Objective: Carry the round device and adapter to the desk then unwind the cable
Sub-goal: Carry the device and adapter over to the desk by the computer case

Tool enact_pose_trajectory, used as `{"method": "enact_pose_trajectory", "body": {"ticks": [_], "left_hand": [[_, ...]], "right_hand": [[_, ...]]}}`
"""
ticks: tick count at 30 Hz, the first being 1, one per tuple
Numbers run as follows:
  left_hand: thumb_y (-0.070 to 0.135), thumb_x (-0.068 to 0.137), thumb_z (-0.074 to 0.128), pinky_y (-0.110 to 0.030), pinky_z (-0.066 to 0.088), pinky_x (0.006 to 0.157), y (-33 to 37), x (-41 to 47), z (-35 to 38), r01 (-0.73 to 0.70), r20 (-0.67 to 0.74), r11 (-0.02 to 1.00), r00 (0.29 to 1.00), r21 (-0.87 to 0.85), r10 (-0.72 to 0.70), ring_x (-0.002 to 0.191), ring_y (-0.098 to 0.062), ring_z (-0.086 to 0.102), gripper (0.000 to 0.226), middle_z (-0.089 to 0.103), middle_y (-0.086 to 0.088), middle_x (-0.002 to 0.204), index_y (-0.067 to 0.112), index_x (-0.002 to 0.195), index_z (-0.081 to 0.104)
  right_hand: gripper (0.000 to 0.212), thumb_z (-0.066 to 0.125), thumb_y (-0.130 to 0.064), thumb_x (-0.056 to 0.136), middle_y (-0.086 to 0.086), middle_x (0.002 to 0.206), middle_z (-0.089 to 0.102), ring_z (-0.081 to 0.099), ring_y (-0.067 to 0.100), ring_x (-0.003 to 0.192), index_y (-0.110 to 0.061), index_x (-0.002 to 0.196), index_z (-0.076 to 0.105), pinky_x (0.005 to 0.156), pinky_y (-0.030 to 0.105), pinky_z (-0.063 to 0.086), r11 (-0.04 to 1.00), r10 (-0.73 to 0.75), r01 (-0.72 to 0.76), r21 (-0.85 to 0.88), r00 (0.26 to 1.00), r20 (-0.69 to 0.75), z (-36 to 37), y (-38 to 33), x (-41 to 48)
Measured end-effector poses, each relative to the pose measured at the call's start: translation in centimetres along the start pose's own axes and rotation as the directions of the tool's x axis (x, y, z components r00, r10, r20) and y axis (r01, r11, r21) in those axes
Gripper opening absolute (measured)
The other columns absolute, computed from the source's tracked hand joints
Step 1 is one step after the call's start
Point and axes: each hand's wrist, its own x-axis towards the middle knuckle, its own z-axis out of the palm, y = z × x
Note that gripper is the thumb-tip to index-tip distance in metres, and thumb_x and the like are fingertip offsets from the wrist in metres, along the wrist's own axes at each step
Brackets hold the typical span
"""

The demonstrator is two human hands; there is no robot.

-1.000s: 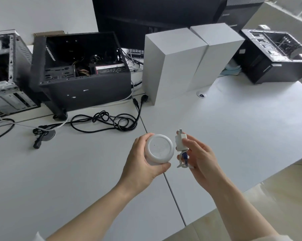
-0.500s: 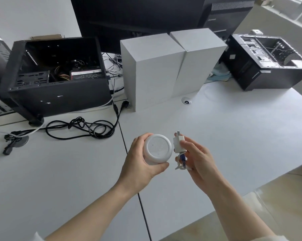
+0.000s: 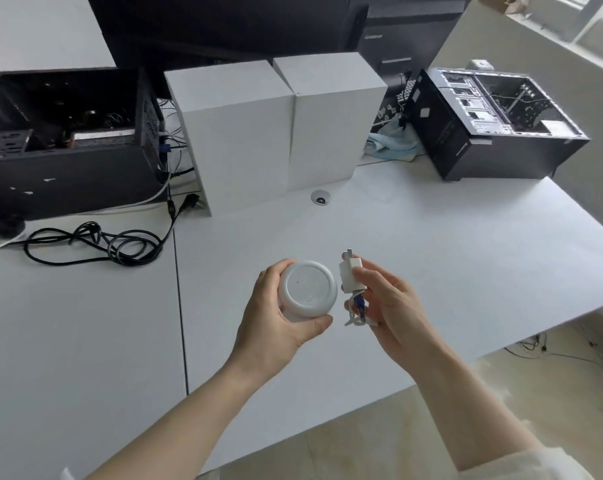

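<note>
Left hand (image 3: 276,317): round device (image 3: 307,289) was gripped, fingers curled around it, above the desk (image 3: 466,258) near its front edge
Right hand (image 3: 393,306): adapter (image 3: 349,271) was pinched by thumb and fingers; bundled cable (image 3: 357,311) was hung beneath

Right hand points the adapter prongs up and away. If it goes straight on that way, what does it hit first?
Likely the right-hand white box: past the adapter in the right hand lies only bare desk until then. Depth is unclear.

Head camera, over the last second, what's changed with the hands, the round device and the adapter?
The view has swung to the right along the desk: the black cable coil and the white boxes slid leftward in the picture. Nothing was taken or let go. The left hand still grips the round device, the right hand still holds the adapter, its cable still bundled.
</note>
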Motion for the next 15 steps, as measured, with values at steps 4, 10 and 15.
{"method": "enact_pose_trajectory", "body": {"ticks": [4,10,15], "left_hand": [[0.028,0.064,0.090,-0.015,0.045,0.090,1.2,0.4,2.6,-0.006,0.013,1.000,1.000,0.016,0.005,0.116,0.011,0.048,0.078,0.054,0.019,0.129,0.035,0.129,0.049],[0.026,0.065,0.090,-0.011,0.043,0.087,2.3,2.5,5.7,-0.011,0.031,1.000,0.999,0.018,0.010,0.112,0.018,0.046,0.076,0.052,0.022,0.128,0.038,0.127,0.048],[0.026,0.065,0.090,-0.009,0.041,0.086,2.7,5.1,8.1,0.001,0.066,1.000,0.998,0.022,-0.003,0.111,0.022,0.044,0.076,0.050,0.026,0.127,0.043,0.124,0.045]], "right_hand": [[0.025,0.061,-0.017,0.097,0.007,0.090,0.059,0.043,0.021,0.062,-0.014,0.117,0.076,0.062,0.023,0.042,0.999,-0.019,0.019,0.030,1.000,0.002,-2.6,-0.8,0.0],[0.026,0.060,-0.016,0.097,0.007,0.090,0.058,0.042,0.021,0.063,-0.013,0.118,0.075,0.062,0.024,0.041,0.998,-0.022,0.023,0.052,1.000,-0.022,-6.0,-2.0,1.4],[0.026,0.061,-0.017,0.097,0.007,0.089,0.060,0.043,0.025,0.067,-0.014,0.118,0.076,0.061,0.024,0.042,0.997,-0.015,0.019,0.070,0.998,-0.058,-8.5,-2.9,3.3]]}}
